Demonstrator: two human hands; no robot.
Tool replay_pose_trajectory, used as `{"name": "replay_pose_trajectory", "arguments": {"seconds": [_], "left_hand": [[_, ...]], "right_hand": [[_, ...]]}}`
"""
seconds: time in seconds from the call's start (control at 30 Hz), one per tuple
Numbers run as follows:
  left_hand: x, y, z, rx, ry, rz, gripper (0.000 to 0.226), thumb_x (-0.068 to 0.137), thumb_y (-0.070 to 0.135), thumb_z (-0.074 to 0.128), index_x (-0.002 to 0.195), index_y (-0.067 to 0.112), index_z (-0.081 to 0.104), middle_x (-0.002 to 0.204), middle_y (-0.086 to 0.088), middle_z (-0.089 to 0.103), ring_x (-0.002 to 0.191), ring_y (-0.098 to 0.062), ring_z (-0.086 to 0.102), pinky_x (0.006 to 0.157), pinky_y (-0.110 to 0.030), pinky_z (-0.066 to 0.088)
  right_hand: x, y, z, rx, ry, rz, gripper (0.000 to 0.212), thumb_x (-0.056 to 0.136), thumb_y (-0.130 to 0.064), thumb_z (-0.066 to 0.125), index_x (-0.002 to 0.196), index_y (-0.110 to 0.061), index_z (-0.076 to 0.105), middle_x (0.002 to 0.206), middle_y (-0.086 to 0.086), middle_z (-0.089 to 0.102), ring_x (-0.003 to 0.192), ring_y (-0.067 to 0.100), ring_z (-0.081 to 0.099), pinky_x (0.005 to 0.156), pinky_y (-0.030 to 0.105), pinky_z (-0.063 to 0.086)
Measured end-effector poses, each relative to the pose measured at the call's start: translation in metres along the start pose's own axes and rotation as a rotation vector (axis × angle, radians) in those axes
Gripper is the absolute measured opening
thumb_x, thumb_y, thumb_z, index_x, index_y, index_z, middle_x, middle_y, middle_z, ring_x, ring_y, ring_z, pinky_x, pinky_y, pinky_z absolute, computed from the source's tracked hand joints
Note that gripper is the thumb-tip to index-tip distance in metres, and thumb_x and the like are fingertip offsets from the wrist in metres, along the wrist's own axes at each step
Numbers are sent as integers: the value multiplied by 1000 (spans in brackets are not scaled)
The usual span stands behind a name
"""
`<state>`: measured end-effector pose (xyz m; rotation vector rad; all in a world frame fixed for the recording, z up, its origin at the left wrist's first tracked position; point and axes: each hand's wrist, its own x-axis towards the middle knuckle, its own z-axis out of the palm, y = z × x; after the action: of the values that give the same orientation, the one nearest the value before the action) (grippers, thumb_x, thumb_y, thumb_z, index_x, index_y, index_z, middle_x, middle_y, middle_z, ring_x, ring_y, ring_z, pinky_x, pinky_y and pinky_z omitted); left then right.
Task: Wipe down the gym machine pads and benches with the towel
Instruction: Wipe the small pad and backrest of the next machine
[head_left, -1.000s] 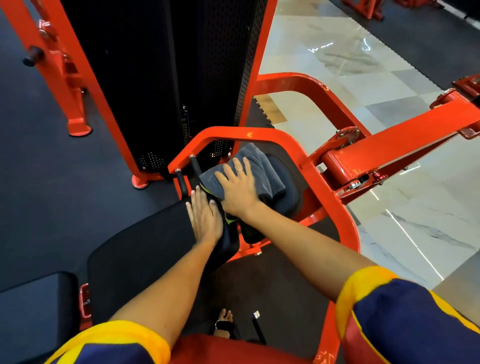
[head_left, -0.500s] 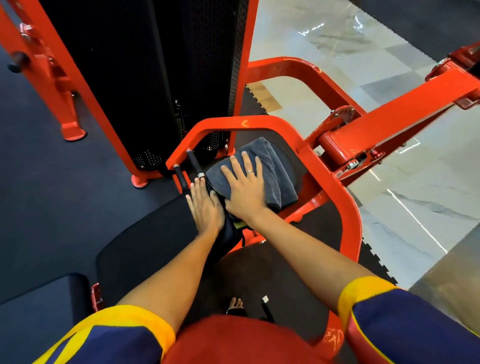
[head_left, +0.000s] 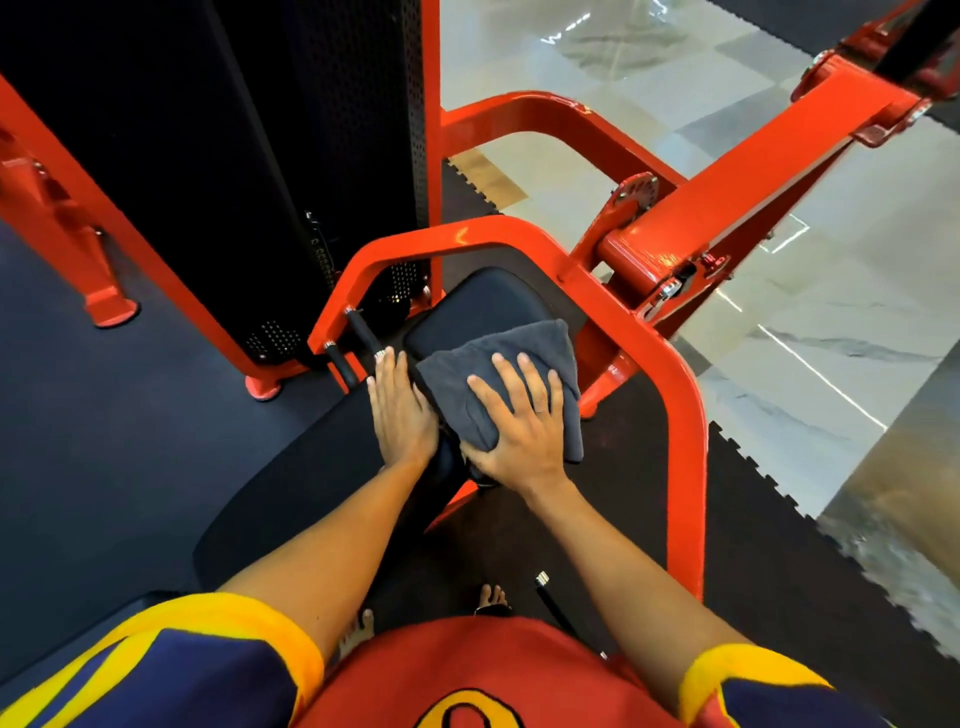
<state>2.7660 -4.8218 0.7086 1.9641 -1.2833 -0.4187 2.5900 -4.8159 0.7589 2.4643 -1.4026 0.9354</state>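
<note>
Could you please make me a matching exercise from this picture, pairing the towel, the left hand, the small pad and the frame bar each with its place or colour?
Column one:
1 towel
2 left hand
3 small pad
4 frame bar

Column two:
A orange, curving round the small pad
B flat on the edge of the large bench
C grey, pressed under the right hand
D black, partly under the towel

Pairs: 1-C, 2-B, 3-D, 4-A
</note>
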Motion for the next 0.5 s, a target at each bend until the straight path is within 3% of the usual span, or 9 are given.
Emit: {"name": "replay_pose_trajectory", "arguments": {"seconds": [0.23, 0.37, 0.5], "left_hand": [[1, -2, 2, -24, 29, 4, 53, 105, 14, 37, 157, 7, 33, 168, -4, 23, 157, -15, 10, 128, -34, -2], [0, -3, 1, -28, 27, 7, 53, 105, 13, 38, 157, 7, 33, 168, -5, 23, 157, -15, 10, 129, -35, -1], [-1, -1, 2, -48, 26, 8, 52, 104, 13, 37, 156, 6, 34, 167, -5, 26, 157, -17, 12, 129, -36, 1]], "right_hand": [[48, 26, -12, 28, 127, 56, 52, 76, -48, 77, 120, -22, 76, 146, 7, 59, 145, 35, 43, 118, 64, 27], [36, 4, -8, 42, 131, 140, 49, 76, -41, 78, 122, -23, 76, 148, 6, 57, 148, 38, 39, 118, 67, 24], [23, 5, -14, 40, 27, 28, 55, 79, -43, 78, 131, -26, 71, 154, 5, 52, 152, 36, 33, 122, 65, 17]]}}
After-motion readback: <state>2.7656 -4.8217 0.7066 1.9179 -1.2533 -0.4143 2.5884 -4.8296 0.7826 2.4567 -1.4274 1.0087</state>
